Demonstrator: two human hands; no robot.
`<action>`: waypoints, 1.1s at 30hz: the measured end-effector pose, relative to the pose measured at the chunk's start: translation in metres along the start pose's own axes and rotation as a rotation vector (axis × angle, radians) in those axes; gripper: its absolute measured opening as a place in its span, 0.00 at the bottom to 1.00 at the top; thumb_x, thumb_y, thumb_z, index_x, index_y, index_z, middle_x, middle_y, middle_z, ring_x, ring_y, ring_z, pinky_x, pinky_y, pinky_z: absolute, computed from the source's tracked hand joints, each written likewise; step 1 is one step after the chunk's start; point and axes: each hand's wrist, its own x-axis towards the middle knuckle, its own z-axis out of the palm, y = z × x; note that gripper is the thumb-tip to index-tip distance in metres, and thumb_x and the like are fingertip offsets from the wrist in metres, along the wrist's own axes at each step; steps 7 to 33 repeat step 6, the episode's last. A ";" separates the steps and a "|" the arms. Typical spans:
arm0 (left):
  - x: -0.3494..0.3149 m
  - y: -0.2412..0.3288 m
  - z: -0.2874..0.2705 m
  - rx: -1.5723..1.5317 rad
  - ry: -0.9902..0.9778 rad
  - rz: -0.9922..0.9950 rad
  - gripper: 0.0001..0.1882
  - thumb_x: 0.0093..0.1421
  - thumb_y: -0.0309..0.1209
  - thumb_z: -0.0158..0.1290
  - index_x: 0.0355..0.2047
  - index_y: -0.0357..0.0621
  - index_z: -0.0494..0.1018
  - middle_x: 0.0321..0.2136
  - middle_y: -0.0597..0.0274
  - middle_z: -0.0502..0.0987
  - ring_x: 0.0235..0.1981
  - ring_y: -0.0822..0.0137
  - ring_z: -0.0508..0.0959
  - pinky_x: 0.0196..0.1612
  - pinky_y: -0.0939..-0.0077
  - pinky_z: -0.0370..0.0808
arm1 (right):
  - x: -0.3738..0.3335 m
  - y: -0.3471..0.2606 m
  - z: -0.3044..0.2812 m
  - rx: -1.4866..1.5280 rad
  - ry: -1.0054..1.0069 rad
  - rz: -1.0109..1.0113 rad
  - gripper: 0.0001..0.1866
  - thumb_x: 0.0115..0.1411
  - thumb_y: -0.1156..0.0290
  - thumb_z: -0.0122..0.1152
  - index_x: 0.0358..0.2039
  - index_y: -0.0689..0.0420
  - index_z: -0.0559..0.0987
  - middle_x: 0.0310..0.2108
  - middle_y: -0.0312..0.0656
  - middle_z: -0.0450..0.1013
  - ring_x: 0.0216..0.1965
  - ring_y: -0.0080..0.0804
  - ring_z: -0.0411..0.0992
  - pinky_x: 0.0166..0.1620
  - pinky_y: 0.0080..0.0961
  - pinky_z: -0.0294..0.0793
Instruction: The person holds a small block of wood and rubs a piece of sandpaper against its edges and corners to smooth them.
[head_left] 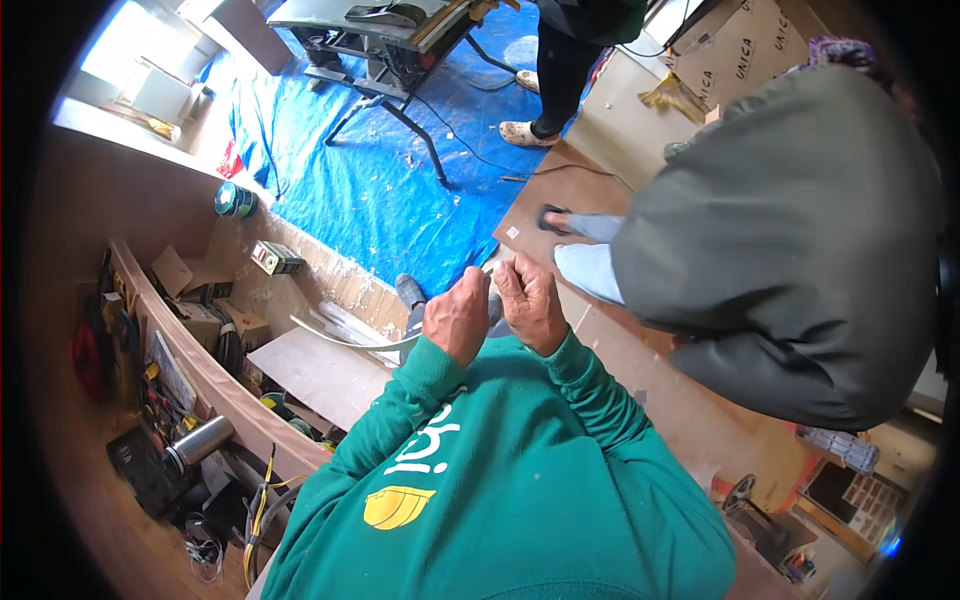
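Observation:
My left hand [458, 318] and my right hand [531, 304] are close together in front of my chest, both closed with thumbs and fingertips pinched. A thin pale flexible strip [345, 343] curves out from behind my left hand toward the left. A short bit of it shows between my fingertips, though the fingers hide most of that stretch. Both sleeves of my green sweatshirt [480, 470] reach to the wrists.
A person in a dark grey garment [780, 250] bends close on my right. Another person's leg [565, 70] stands near a table saw [400, 50] on a blue tarp [390, 190]. At left are a pale panel [320, 365], a tin [275, 258] and a long wooden board [200, 365] before tools.

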 end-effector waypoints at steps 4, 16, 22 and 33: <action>0.012 -0.020 0.008 -0.036 -0.032 0.081 0.07 0.62 0.32 0.47 0.32 0.44 0.63 0.23 0.44 0.74 0.25 0.42 0.76 0.27 0.48 0.70 | -0.005 -0.023 0.006 0.479 -0.206 0.085 0.15 0.68 0.64 0.48 0.24 0.57 0.68 0.14 0.30 0.60 0.17 0.14 0.58 0.21 0.18 0.60; 0.030 -0.040 0.013 -0.087 -0.296 -0.048 0.11 0.58 0.34 0.50 0.34 0.42 0.61 0.29 0.42 0.75 0.29 0.42 0.76 0.33 0.48 0.70 | -0.006 -0.042 -0.001 0.494 -0.343 0.073 0.16 0.68 0.63 0.47 0.24 0.56 0.68 0.14 0.31 0.63 0.16 0.16 0.62 0.21 0.18 0.63; 0.030 -0.040 0.013 -0.087 -0.296 -0.048 0.11 0.58 0.34 0.50 0.34 0.42 0.61 0.29 0.42 0.75 0.29 0.42 0.76 0.33 0.48 0.70 | -0.006 -0.042 -0.001 0.494 -0.343 0.073 0.16 0.68 0.63 0.47 0.24 0.56 0.68 0.14 0.31 0.63 0.16 0.16 0.62 0.21 0.18 0.63; 0.030 -0.040 0.013 -0.087 -0.296 -0.048 0.11 0.58 0.34 0.50 0.34 0.42 0.61 0.29 0.42 0.75 0.29 0.42 0.76 0.33 0.48 0.70 | -0.006 -0.042 -0.001 0.494 -0.343 0.073 0.16 0.68 0.63 0.47 0.24 0.56 0.68 0.14 0.31 0.63 0.16 0.16 0.62 0.21 0.18 0.63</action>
